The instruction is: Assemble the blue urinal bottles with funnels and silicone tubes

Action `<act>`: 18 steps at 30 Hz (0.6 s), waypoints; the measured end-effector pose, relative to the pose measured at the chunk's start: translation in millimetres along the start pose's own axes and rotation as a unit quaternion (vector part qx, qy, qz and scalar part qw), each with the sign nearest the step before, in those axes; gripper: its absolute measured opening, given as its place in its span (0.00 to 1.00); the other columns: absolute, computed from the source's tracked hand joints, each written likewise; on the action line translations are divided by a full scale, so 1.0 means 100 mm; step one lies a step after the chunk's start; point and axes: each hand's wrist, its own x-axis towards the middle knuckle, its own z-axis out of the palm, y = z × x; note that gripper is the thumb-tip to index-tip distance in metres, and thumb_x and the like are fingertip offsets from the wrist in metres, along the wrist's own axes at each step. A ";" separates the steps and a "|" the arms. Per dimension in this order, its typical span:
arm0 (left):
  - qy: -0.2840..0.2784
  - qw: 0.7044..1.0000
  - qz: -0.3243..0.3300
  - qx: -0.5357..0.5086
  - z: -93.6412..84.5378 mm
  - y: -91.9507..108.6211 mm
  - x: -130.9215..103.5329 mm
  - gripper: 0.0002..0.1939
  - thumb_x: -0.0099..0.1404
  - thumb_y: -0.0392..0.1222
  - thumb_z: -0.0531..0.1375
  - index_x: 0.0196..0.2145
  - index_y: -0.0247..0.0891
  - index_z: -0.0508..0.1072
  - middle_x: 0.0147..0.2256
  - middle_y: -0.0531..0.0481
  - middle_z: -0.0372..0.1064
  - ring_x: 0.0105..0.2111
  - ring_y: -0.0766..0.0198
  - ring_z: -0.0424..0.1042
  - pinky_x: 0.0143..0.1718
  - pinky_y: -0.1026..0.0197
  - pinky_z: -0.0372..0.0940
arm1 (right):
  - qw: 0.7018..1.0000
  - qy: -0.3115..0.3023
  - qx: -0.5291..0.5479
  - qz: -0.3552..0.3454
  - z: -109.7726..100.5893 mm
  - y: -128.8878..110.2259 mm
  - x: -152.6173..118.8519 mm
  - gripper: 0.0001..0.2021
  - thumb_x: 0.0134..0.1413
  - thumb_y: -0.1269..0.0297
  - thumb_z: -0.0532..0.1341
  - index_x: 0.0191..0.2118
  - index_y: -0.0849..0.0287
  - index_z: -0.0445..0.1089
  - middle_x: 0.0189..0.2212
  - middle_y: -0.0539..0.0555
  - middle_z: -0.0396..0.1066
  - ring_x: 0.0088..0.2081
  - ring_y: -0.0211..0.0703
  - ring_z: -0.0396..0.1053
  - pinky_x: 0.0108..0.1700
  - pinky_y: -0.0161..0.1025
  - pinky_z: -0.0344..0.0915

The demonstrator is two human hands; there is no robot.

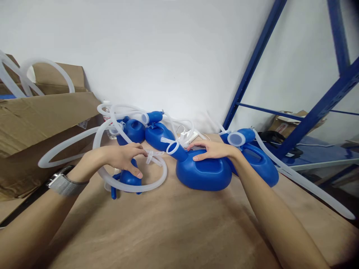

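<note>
One brown table (pixel 168 231) spans the lower view, with an open cardboard box (pixel 50 119) at its left. Just right of the middle sits the blue bottle (pixel 203 175), its long axis running left to right, its short neck tilting upward and leftward to an open mouth. A translucent hose (pixel 140 188) loops farther left, curving in front of the small blue part (pixel 130 180), whose prongs point toward the person. The right hand (pixel 214 149) lies over the bottle's top, fingers reaching behind the neck; I cannot tell whether they grip. The left hand (pixel 125 157), thumb and fingers parted, reaches over the small blue part; its hold is unclear.
</note>
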 end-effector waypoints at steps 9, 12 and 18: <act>0.032 0.997 -0.041 0.051 -0.14 -0.11 -0.08 0.19 0.47 0.53 0.68 0.37 0.46 0.78 0.41 0.45 0.70 0.42 0.46 0.72 0.38 0.55 0.66 | 1.000 0.016 -0.011 0.007 0.02 -0.07 0.01 0.26 0.61 0.40 0.62 0.56 0.50 0.77 0.60 0.54 0.73 0.63 0.59 0.67 0.61 0.51 0.66; 0.012 0.997 -0.058 0.045 -0.14 -0.09 -0.10 0.21 0.45 0.50 0.67 0.40 0.46 0.77 0.43 0.45 0.72 0.41 0.46 0.74 0.36 0.55 0.67 | 1.000 0.015 -0.008 0.008 0.04 -0.07 0.02 0.26 0.60 0.40 0.63 0.56 0.50 0.77 0.59 0.54 0.74 0.63 0.59 0.67 0.63 0.51 0.65; 0.022 0.995 -0.090 0.042 -0.11 -0.20 -0.15 0.25 0.42 0.49 0.70 0.41 0.45 0.81 0.44 0.42 0.79 0.40 0.44 0.78 0.37 0.53 0.70 | 1.000 0.021 -0.009 0.010 0.04 -0.10 0.02 0.28 0.59 0.38 0.63 0.57 0.51 0.77 0.60 0.55 0.73 0.63 0.60 0.67 0.64 0.51 0.64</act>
